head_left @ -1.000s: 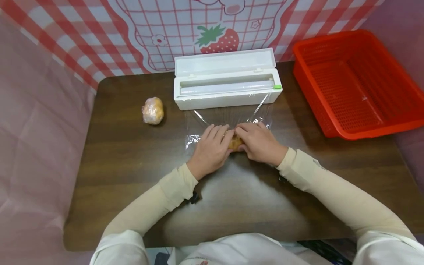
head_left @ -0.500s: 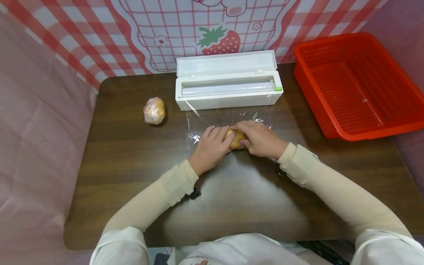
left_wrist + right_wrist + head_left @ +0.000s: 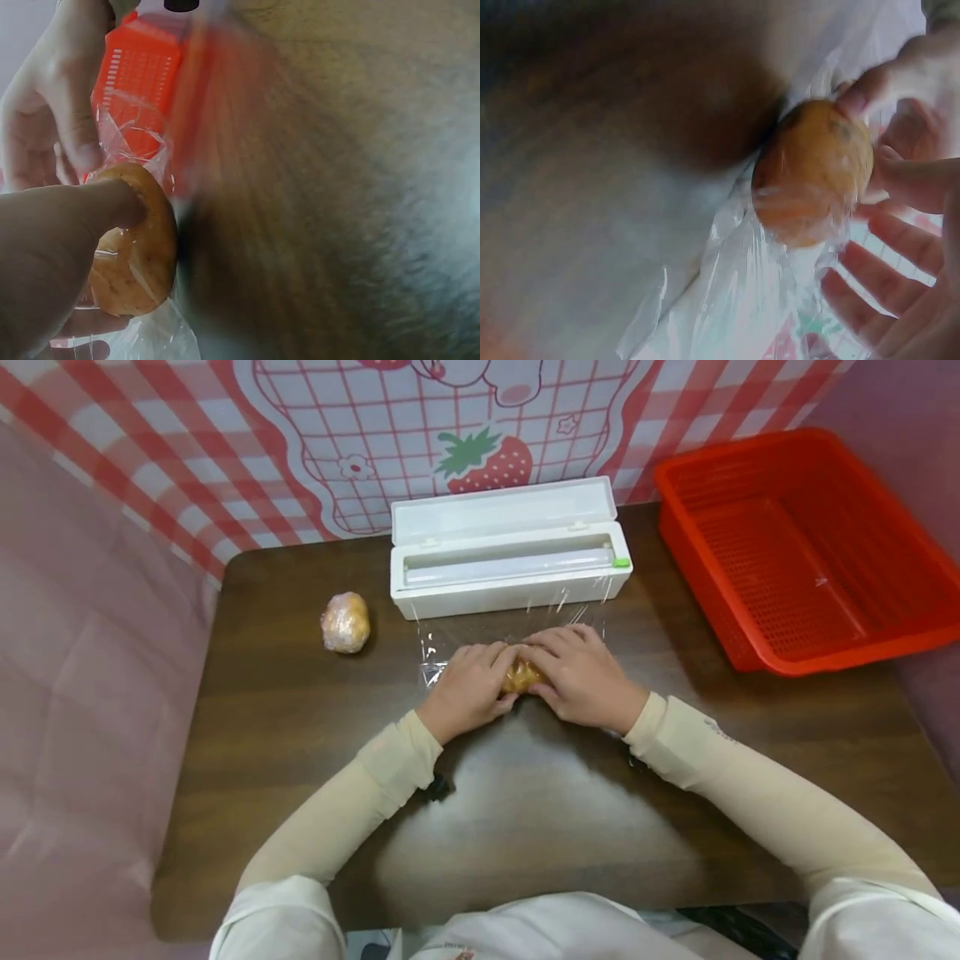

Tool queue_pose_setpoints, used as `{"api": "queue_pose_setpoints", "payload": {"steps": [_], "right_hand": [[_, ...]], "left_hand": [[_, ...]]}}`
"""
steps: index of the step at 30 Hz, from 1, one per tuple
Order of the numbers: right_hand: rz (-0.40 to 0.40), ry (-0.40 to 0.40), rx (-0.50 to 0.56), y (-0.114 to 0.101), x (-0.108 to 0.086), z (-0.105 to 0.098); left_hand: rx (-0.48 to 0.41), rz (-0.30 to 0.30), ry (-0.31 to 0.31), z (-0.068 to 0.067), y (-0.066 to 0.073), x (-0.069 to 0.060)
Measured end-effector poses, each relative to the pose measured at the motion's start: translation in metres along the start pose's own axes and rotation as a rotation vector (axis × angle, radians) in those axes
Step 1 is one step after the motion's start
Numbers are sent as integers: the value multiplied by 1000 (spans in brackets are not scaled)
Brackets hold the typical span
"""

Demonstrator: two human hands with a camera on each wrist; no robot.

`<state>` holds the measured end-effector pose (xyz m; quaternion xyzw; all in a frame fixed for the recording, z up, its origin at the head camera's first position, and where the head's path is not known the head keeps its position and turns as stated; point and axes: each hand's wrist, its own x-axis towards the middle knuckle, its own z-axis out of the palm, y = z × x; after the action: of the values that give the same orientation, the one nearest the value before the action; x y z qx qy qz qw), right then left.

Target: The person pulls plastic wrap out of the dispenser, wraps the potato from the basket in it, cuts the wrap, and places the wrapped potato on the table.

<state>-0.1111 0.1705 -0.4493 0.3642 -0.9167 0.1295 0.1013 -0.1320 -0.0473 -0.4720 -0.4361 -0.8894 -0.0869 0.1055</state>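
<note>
A yellow-brown potato (image 3: 522,677) lies low over the table, partly covered by clear cling film (image 3: 742,292). My left hand (image 3: 468,687) grips it from the left; the left wrist view shows the thumb pressed into the potato (image 3: 139,259). From the right, my right hand (image 3: 581,677) holds it, fingers over the top and thumb at the near side. The fingers partly hide the potato. The film runs back to a roll in a white dispenser box (image 3: 513,595) with its lid up.
A second potato (image 3: 346,623), wrapped in film, sits at the left on the brown wooden table (image 3: 300,760). An orange-red plastic basket (image 3: 720,585) stands at the right. Behind the dispenser hangs a checked cloth (image 3: 405,435) with a strawberry print.
Both hands stay at the potato, which has turned and shifted slightly left. My right hand's fingers now reach further over it. The film stretches differently; the whole head view has shifted a little.
</note>
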Motion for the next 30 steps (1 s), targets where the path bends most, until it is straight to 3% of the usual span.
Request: {"api": "queue_pose_setpoints", "payload": {"steps": [6,10,16,22,26,30], "right_hand": [[15,-25,-48,-2,1,6],[21,-51,-42,3,5,5],[57,-121,27,12,15,-1],[130,-189,116,21,25,-3],[156,-198,153,24,27,-2],[184,-216,184,25,29,-2]], "left_hand": [[-77,-10,-39,-4,-3,3],[-78,-43,-85,-6,-6,6],[24,-85,-144,-8,-7,11],[160,-76,-111,-11,-6,17],[199,-71,-94,-11,-5,20],[198,-65,-122,-11,-8,25]]}}
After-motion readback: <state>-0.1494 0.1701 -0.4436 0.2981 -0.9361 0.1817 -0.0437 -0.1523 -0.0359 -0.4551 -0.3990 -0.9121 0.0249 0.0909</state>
